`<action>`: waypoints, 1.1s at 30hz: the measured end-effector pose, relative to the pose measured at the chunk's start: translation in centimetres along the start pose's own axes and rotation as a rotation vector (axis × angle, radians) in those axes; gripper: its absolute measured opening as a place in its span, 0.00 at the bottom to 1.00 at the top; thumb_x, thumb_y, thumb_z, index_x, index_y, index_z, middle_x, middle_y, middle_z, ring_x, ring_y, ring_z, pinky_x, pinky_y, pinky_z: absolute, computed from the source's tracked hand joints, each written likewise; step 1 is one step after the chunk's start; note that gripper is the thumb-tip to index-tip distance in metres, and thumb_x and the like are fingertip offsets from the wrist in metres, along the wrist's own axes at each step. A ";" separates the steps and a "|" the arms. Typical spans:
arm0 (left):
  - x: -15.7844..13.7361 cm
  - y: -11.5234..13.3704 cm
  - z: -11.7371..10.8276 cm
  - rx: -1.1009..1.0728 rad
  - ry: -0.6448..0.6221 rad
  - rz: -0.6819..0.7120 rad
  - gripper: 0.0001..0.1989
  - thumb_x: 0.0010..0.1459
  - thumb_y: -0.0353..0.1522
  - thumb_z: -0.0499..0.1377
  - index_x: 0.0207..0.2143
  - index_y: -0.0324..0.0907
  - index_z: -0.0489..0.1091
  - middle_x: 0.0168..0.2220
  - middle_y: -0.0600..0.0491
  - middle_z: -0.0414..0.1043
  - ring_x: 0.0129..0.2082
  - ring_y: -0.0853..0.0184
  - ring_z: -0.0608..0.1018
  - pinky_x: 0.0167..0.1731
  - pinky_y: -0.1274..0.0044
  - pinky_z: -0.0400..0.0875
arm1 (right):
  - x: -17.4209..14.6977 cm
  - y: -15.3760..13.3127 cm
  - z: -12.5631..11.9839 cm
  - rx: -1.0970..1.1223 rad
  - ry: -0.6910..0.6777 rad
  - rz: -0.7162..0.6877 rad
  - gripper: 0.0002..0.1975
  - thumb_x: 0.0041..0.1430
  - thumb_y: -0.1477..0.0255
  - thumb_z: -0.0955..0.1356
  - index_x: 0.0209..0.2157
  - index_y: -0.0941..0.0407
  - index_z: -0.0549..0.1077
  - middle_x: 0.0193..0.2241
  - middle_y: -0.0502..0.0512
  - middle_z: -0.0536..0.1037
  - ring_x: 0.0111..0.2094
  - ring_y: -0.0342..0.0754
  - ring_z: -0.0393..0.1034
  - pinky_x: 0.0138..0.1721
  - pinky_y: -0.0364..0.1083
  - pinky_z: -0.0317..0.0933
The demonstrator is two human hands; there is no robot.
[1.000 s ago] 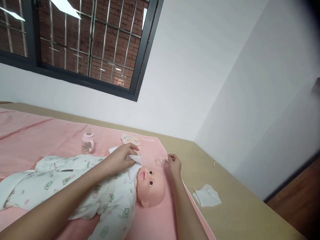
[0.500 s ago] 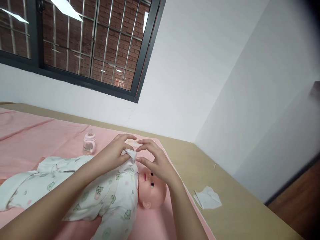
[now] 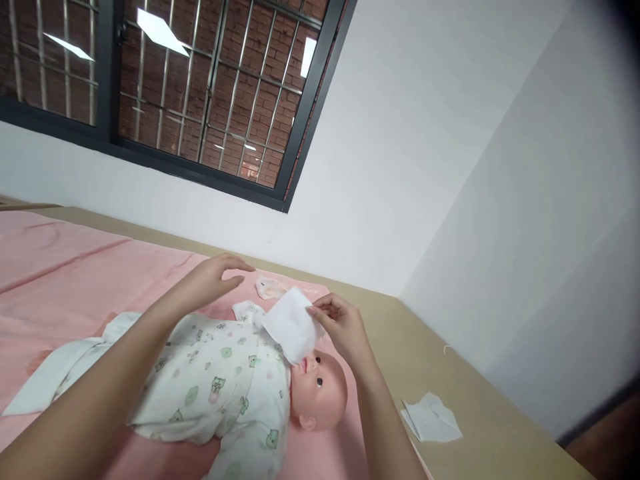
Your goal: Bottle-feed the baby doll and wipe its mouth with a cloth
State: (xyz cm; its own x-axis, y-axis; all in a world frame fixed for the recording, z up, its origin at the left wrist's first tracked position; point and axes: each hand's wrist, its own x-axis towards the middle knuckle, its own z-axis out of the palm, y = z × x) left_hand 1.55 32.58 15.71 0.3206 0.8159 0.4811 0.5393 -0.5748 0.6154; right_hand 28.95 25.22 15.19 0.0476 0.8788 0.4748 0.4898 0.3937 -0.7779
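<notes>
A baby doll (image 3: 320,393) in a white printed outfit (image 3: 220,380) lies on its back, its head toward the right. My right hand (image 3: 341,321) pinches the edge of a white tissue (image 3: 294,323), which hangs over the doll's shoulder and chin. The doll's eyes and mouth stay visible beside it. My left hand (image 3: 220,280) is held over the doll's far side with thumb and fingers apart, holding nothing. Just beyond the tissue lies a small clear plastic packet (image 3: 270,287).
Under the doll spreads a pink cloth (image 3: 75,260) on a wooden surface (image 3: 395,333). Another folded white tissue (image 3: 433,419) rests on the wood at the right. Behind are a white wall (image 3: 370,200) and a barred window (image 3: 210,87).
The tissue, earlier bunched at my left fingers, now hangs spread from my right hand. My left hand has let go and drawn away leftward. The bottle no longer shows.
</notes>
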 end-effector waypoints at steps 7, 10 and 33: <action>0.8 -6.5 -4.0 -0.088 0.172 -0.328 0.22 0.51 0.41 0.55 0.47 0.44 0.75 0.50 0.50 0.75 0.50 0.56 0.75 0.50 0.71 0.68 | 1.8 4.2 -1.7 -0.017 0.195 0.061 0.24 0.46 0.56 0.71 0.42 0.55 0.70 0.26 0.53 0.77 0.24 0.46 0.67 0.23 0.42 0.58; 1.0 -8.8 -4.2 -0.155 0.222 -0.407 0.22 0.50 0.39 0.55 0.46 0.42 0.76 0.49 0.48 0.76 0.50 0.56 0.76 0.52 0.70 0.66 | 3.4 6.1 -1.9 -0.162 0.151 0.073 0.16 0.49 0.60 0.67 0.37 0.55 0.74 0.29 0.55 0.78 0.26 0.47 0.69 0.26 0.44 0.59; 1.0 -10.4 -5.1 -0.352 0.280 -0.424 0.21 0.50 0.39 0.57 0.45 0.42 0.75 0.52 0.48 0.74 0.55 0.56 0.72 0.56 0.68 0.64 | 21.2 9.0 8.5 -0.725 -0.416 0.267 0.13 0.35 0.84 0.70 0.26 0.56 0.78 0.36 0.58 0.80 0.41 0.57 0.74 0.48 0.55 0.65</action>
State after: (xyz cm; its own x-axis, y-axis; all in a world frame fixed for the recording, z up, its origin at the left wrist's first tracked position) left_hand -7.75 39.09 12.98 -0.1075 0.9580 0.2658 0.2707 -0.2291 0.9350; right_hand 26.98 49.71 14.74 -0.0121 0.9998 0.0159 0.9469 0.0165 -0.3211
